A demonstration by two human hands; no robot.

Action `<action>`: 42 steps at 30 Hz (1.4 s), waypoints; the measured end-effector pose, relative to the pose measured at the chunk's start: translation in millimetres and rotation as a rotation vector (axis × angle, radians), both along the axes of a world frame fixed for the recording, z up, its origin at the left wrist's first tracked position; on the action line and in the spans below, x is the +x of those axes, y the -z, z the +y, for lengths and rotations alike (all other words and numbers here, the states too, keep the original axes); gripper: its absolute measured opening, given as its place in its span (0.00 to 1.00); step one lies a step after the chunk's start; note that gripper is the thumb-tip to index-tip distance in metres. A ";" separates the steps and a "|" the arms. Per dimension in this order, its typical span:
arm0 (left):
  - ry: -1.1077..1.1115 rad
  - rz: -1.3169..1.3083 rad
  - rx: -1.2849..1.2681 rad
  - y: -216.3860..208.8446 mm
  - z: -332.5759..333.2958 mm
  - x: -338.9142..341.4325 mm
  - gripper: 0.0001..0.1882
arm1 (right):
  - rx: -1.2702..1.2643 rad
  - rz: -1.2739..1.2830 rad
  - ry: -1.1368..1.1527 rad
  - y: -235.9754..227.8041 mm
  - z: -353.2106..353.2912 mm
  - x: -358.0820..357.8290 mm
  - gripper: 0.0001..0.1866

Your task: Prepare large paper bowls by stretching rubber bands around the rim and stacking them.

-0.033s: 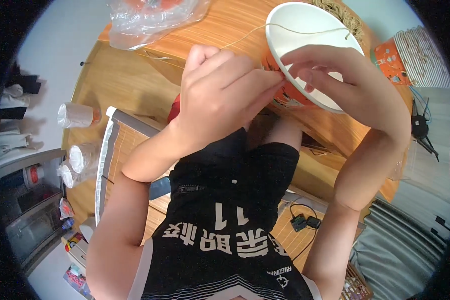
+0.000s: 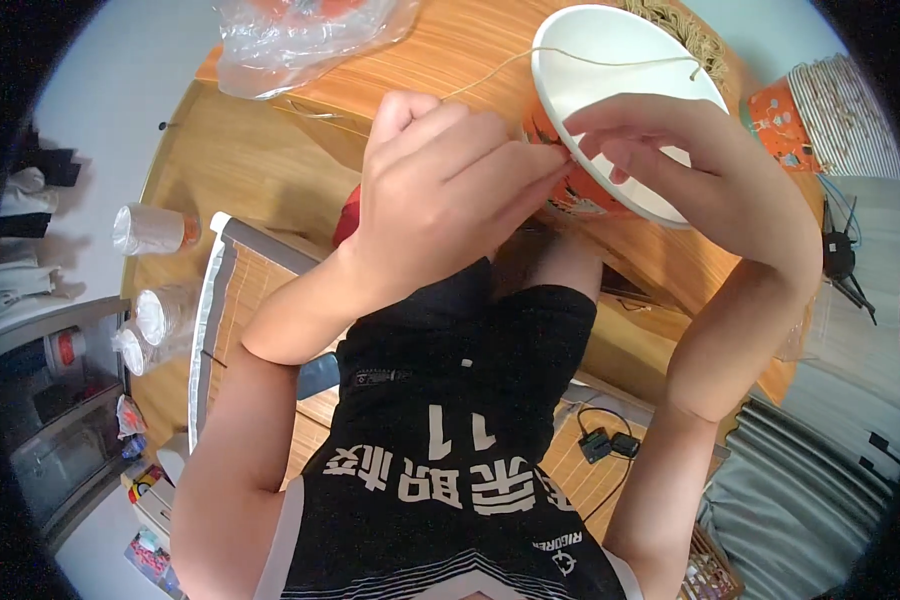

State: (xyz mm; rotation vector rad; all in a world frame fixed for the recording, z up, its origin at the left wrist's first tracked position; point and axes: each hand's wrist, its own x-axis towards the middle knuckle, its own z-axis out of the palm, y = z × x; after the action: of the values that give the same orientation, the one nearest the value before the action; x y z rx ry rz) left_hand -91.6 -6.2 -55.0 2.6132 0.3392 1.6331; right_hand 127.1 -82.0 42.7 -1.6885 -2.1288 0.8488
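Observation:
An orange printed paper bucket with a white inside lies tilted on the wooden table, its mouth toward me. A thin tan cord runs from my left hand, across the mouth, to a hole near the far rim. My left hand is closed on the cord, its thumb and forefinger pinched against the outside of the near rim. Curled over that same rim, my right hand grips the bucket, with its thumb and fingertips inside the mouth. The cord's end at the pinch is too small to make out.
A bundle of tan cords lies behind the bucket. Stacked orange buckets stand at the right. A clear plastic bag sits at the far left of the table. Wrapped white cup stacks are on the floor, left. A black cable adapter lies below right.

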 end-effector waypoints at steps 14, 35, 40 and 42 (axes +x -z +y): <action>0.015 -0.030 -0.030 6.4 -3.7 4.1 0.12 | 0.023 0.096 -0.078 8.5 9.4 0.9 0.11; 0.006 0.182 -0.189 -21.3 -5.0 -27.7 0.14 | 0.762 -0.357 0.122 -10.9 -18.7 -70.0 0.08; 0.248 -0.059 -1.059 -30.4 -8.2 -30.7 0.10 | 0.924 -0.577 0.220 1.5 -33.3 -92.0 0.10; 0.430 0.022 -1.244 -36.3 7.6 -28.8 0.11 | 1.014 -0.644 0.243 12.5 -33.0 -92.3 0.09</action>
State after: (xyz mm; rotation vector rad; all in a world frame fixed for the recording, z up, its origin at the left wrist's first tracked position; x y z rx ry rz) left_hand -120.4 1.4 -18.7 1.5760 0.5152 0.7872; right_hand 34.8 -115.0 30.3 -1.6236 -2.0104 -0.8479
